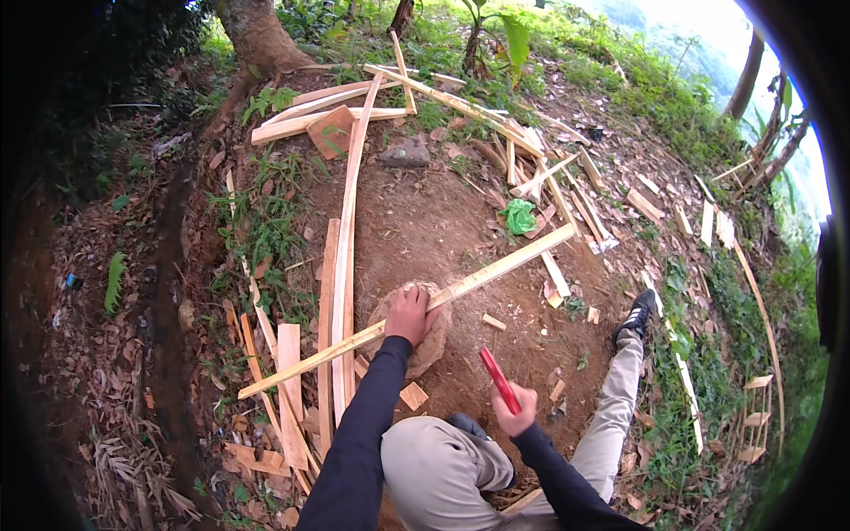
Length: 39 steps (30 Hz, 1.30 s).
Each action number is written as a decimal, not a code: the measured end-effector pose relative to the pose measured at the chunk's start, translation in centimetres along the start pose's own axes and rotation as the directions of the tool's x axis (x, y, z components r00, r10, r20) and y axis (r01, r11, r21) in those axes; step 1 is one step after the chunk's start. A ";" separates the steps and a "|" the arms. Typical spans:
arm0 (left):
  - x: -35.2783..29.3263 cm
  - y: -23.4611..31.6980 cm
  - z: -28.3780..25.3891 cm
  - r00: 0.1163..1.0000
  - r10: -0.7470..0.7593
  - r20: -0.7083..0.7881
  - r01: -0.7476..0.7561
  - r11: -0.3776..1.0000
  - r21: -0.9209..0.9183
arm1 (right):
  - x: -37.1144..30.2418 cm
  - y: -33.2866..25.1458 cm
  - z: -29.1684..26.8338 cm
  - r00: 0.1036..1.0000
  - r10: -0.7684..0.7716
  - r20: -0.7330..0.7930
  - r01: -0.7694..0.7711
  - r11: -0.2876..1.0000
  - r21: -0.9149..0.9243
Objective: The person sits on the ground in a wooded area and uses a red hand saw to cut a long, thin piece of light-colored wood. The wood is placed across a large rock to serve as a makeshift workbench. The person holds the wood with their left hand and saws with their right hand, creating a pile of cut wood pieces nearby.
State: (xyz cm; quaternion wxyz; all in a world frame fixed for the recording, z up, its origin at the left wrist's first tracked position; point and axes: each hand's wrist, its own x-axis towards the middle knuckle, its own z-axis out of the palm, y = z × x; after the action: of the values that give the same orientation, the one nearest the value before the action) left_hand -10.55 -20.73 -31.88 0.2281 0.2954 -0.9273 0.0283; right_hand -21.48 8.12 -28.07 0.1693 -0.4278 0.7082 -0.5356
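Note:
My left hand (409, 316) is closed around a long pale wooden strip (500, 268), which slants from lower left to upper right. Beneath the strip and my fingers is a round, brownish block (425, 356) on the soil; I cannot tell whether it is stone or a stump. In my right hand (516, 411), a red, narrow bar-shaped tool (498, 379) points up and to the left, apart from the strip. Its lower end is hidden by my fingers, and its kind does not show clearly.
Long planks (345, 248) lie left of the block, under the strip's lower end. Several more strips (478, 108) are piled farther off. A green plastic bag (519, 217) and small offcuts (494, 322) lie on the dirt. A tree trunk (258, 37) stands at the back.

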 end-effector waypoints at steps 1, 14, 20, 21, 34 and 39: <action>-0.2 -0.3 0.1 1.000 0.013 -0.011 -0.013 1.000 0.016 | -1.3 -0.4 -0.7 0.999 0.043 0.030 -0.044 0.999 0.018; -0.1 -0.3 0.3 0.999 0.027 -0.035 -0.027 1.000 0.006 | 2.3 -1.3 0.4 0.996 0.009 0.092 -0.021 0.991 0.132; 0.2 0.0 0.2 0.998 0.028 -0.049 -0.027 1.000 0.008 | 2.2 -2.2 1.2 0.999 -0.010 -0.044 0.014 0.997 0.081; 0.1 0.0 0.2 0.999 0.024 -0.041 -0.024 1.000 0.000 | 2.1 -2.0 1.4 0.997 0.034 -0.074 -0.032 0.999 0.034; 0.2 -0.5 0.8 0.997 0.065 -0.043 -0.063 0.996 0.055 | -0.9 0.6 -0.4 0.990 0.004 -0.139 -0.007 1.000 -0.022; 0.1 0.1 0.5 0.999 0.026 -0.026 -0.026 1.000 0.013 | 2.4 0.8 1.1 0.989 -0.085 -0.124 0.079 0.995 -0.057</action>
State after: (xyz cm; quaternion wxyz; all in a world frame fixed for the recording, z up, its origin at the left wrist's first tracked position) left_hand -10.86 -20.82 -32.31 0.2382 0.2842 -0.9278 0.0409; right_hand -22.43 5.58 -28.65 0.0908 -0.4260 0.7128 -0.5497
